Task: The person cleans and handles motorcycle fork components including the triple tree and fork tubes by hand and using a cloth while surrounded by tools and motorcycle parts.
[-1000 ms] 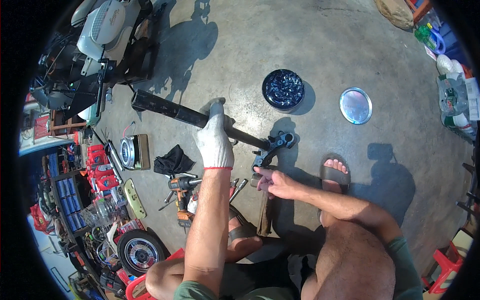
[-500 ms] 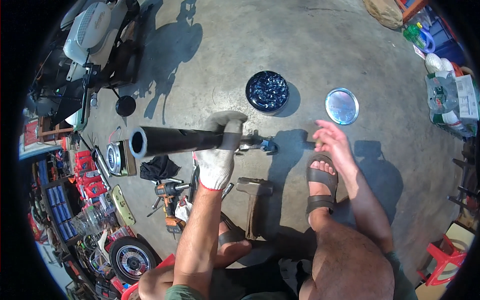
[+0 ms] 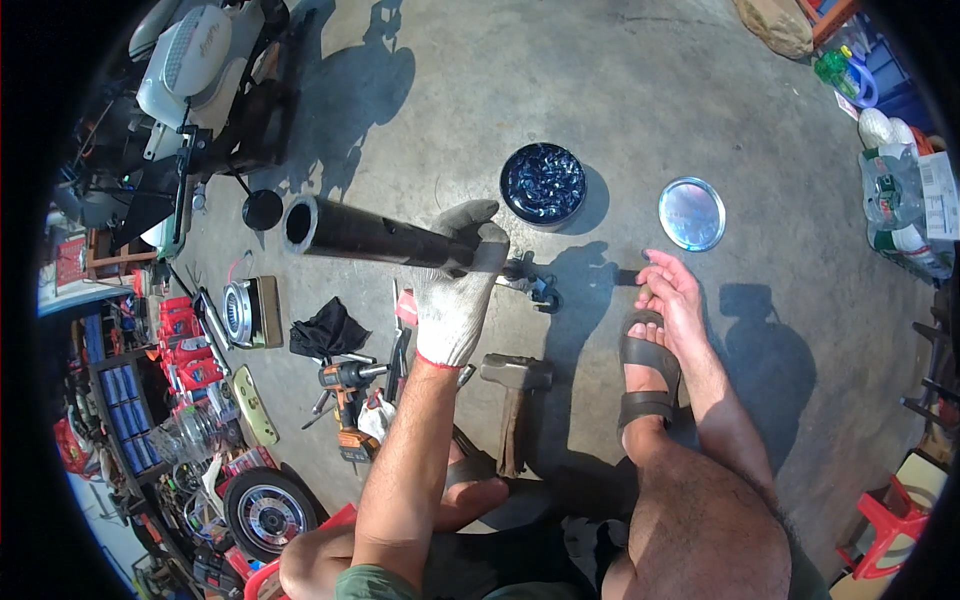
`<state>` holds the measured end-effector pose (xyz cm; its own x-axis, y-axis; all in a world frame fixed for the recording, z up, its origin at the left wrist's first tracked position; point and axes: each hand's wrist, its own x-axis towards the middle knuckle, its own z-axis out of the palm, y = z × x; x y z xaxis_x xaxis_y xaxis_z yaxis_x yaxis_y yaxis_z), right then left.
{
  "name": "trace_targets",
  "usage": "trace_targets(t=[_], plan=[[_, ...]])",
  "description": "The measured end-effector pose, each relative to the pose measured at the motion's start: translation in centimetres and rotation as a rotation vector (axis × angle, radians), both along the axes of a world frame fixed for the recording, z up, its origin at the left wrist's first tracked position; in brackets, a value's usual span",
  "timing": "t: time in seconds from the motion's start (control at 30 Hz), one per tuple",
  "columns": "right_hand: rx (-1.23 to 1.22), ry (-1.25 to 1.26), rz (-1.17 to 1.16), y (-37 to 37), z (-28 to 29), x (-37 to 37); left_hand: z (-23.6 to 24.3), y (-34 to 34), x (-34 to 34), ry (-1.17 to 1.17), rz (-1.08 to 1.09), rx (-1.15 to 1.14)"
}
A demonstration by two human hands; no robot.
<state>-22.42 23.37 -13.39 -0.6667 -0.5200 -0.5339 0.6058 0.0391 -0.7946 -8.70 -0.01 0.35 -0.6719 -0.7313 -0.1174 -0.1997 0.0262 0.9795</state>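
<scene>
My left hand [image 3: 452, 285], in a white knit glove with a grey coated palm, is wrapped round a thick black metal tube [image 3: 375, 237]. The tube's hollow end points left and up toward me. Just past the glove lies a blue and dark metal tool [image 3: 537, 285]; whether it touches the tube is hidden. My bare right hand [image 3: 672, 298] hovers above my right sandal, fingers curled together and one fingertip dark. Whatever may be between them is too small to make out. Ahead stands a round tin of dark, glossy grease [image 3: 543, 187], and a round metal lid [image 3: 691, 213] lies to its right.
A sledgehammer [image 3: 516, 375], a cordless drill [image 3: 350, 400] and a black cloth [image 3: 328, 328] lie on the concrete nearby. A white motorcycle [image 3: 190, 70] stands far left, above a wheel [image 3: 268, 515] and shelving. Bottle packs [image 3: 892, 190] and a red stool [image 3: 890, 525] line the right.
The tube's hollow end has swung upward in view, tilting the tube, with my left hand still round it. My right hand has dropped slightly and its fingers have drawn closer together.
</scene>
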Motion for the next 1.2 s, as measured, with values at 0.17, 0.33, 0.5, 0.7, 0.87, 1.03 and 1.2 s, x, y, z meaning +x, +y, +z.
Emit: trace_targets(t=[0.17, 0.33, 0.5, 0.7, 0.87, 1.03, 1.2], plan=[[-0.235, -0.349, -0.033, 0.1, 0.8, 0.8, 0.7, 0.2, -0.2, -0.081, 0.001, 0.001], [-0.505, -0.619, -0.034, 0.2, -0.3, 1.3, 0.2, -0.3, -1.5, 0.019, -0.022, -0.001], [-0.53, -0.641, -0.041, 0.1, -0.5, 1.5, 0.2, -0.9, -3.5, 0.004, -0.046, 0.004], [-0.525, -0.63, -0.019, -0.2, -0.6, 1.6, -0.9, -2.3, -5.1, -0.048, -0.074, -0.099], [-0.493, -0.613, -0.003, -0.2, -0.7, 1.5, -1.7, -3.2, -6.2, -0.111, -0.141, -0.108], [-0.431, -0.569, 0.013, 0.1, -0.9, 1.6, -1.8, -3.6, -6.9, -0.168, -0.166, -0.109], [-0.404, -0.53, 0.006, 0.2, -1.4, 1.7, -1.9, -2.4, -6.5, -0.293, -0.068, -0.273]])
